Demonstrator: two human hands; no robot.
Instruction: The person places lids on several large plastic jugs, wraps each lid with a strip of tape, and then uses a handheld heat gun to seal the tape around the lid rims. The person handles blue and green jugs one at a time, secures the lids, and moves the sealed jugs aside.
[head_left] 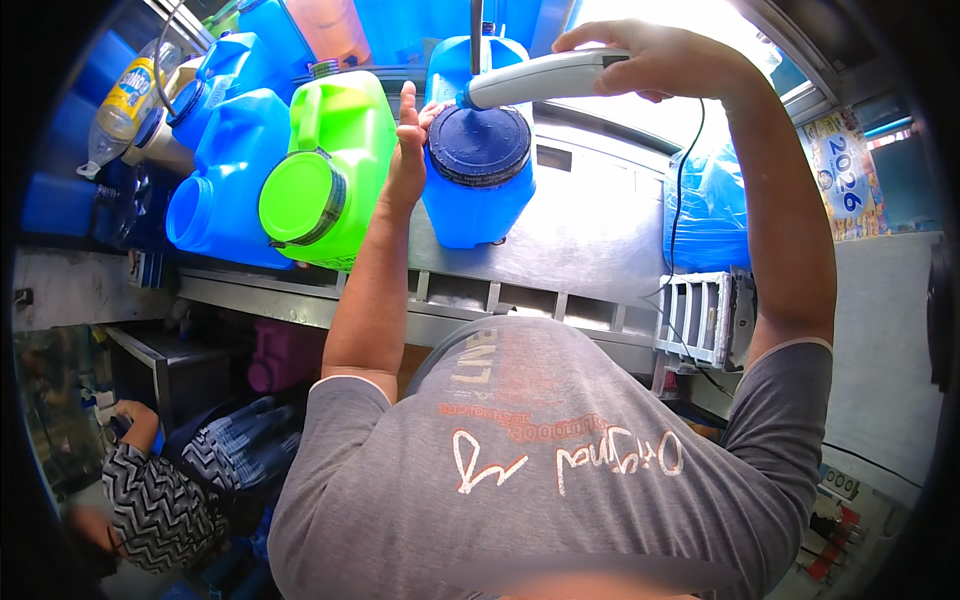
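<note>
Blue plastic: jug (245, 140), well left of the left fingers.
Green plastic: second jug (345, 120), lidded, just left of the left fingers.
Left fingers (408, 112): raised, loosely extended, closed round nothing visible; tips against or just beside the capped jug, contact uncertain.
Capped jug (465, 215): blue, dark lid (480, 145); between left and right fingers.
Tool (550, 79): pale grey, corded; narrow tip at the lid's far edge.
Right fingers (595, 36): wrapped round the tool's rear end.
Cord (677, 205): black, trailing from near the right fingers toward the person.

Handling note, by judgement: best to brace the capped jug's side with the left fingers, clear of the tip; lead the tool slowly and evenly round the lid's edge; let the cord hang free.

Surface: desk (590, 205), brushed steel, running nearer the person than both sets of fingers.

Room: bottle (130, 100), clear, far left of the left fingers; co-worker (160, 500), zigzag top, lower left of them; purple container (278, 352), below them; bag (712, 190), blue, and rack (690, 310), white, slatted, both nearer the person than the right fingers; poster (845, 165), wall-hung, far right of them.
</note>
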